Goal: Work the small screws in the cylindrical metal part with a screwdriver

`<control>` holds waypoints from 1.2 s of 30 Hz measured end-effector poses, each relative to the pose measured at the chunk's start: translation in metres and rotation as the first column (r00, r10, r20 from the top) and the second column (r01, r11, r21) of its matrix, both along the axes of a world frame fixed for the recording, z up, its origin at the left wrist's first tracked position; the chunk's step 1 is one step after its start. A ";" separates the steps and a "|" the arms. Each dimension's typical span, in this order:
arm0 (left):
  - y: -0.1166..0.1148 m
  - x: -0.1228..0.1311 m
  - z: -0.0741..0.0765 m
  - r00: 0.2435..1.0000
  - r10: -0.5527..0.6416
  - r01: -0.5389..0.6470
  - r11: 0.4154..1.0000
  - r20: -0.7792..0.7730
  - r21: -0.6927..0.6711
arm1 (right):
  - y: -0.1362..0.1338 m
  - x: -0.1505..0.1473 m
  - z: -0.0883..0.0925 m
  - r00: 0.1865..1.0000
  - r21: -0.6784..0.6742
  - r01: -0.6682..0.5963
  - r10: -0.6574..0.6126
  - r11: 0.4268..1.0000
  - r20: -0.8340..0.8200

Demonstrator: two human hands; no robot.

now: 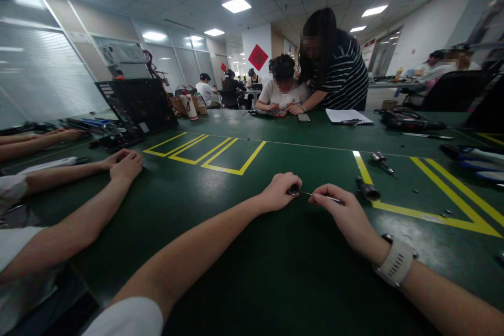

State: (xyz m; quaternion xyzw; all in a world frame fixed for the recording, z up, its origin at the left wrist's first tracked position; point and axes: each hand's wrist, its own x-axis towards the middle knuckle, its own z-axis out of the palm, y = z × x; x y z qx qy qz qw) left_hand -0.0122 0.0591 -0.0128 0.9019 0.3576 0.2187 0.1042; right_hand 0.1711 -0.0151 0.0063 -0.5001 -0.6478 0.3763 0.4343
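Observation:
My left hand (277,191) is closed around a small round metal part (293,189), whose dark open end faces me. Between the fingers of my right hand (340,210) is a slim screwdriver-like tool (334,200). Its thin shaft points left and its tip meets or nearly meets the round part; I cannot tell which. A cylindrical metal piece (368,189) lies just right of my right hand. Behind it lies a silvery part with a narrow pointed end (381,161). A few tiny loose pieces (446,213) rest inside the yellow-taped area.
Yellow tape outlines (222,170) mark the green table (236,231). Another person's clasped hands (126,164) rest at left, near a black panel (137,100). Across the table are two people, papers (348,116) and a power drill (411,119). Blue-handled tools (482,163) lie far right.

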 end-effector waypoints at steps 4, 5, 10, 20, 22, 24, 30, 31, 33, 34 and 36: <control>-0.001 0.001 0.000 1.000 0.005 -0.005 1.000 -0.013 0.011 | -0.005 0.003 0.005 1.000 0.003 -0.013 0.013 1.000 0.010; -0.001 0.001 0.001 1.000 0.002 -0.002 1.000 -0.017 0.017 | -0.006 0.002 0.005 1.000 0.011 -0.015 0.015 1.000 0.010; -0.007 0.003 0.004 0.997 -0.010 0.015 0.997 -0.078 0.069 | -0.008 -0.002 0.006 0.997 0.051 -0.035 0.031 0.998 0.076; -0.011 0.004 0.007 0.992 0.013 -0.003 0.997 -0.125 0.080 | -0.014 0.001 0.013 0.995 0.064 -0.001 -0.005 0.998 0.096; -0.011 0.004 0.007 0.992 0.010 0.000 0.997 -0.125 0.081 | -0.015 0.001 0.014 0.996 0.080 0.010 -0.017 0.997 0.087; -0.011 0.004 0.007 0.993 0.012 -0.003 0.997 -0.120 0.079 | -0.015 0.001 0.014 0.996 0.090 0.017 -0.025 0.996 0.086; -0.011 0.004 0.007 0.999 -0.037 0.038 0.999 -0.023 0.021 | -0.009 0.000 0.003 0.990 0.054 0.024 -0.031 0.998 0.139; -0.012 0.003 0.008 0.998 -0.056 0.056 0.998 -0.009 0.002 | -0.008 0.000 0.002 0.990 0.042 0.022 -0.028 0.999 0.142; -0.012 0.003 0.009 0.997 -0.083 0.083 0.996 0.005 -0.035 | -0.007 0.001 0.000 0.991 0.025 0.019 -0.023 0.999 0.133; -0.012 0.003 0.010 0.996 -0.087 0.087 0.995 0.006 -0.049 | -0.007 0.001 0.000 0.992 0.021 0.022 -0.025 1.000 0.123; -0.013 0.003 0.011 0.996 -0.088 0.088 0.994 -0.008 -0.068 | -0.008 0.004 0.000 0.995 0.025 0.036 -0.038 0.999 0.094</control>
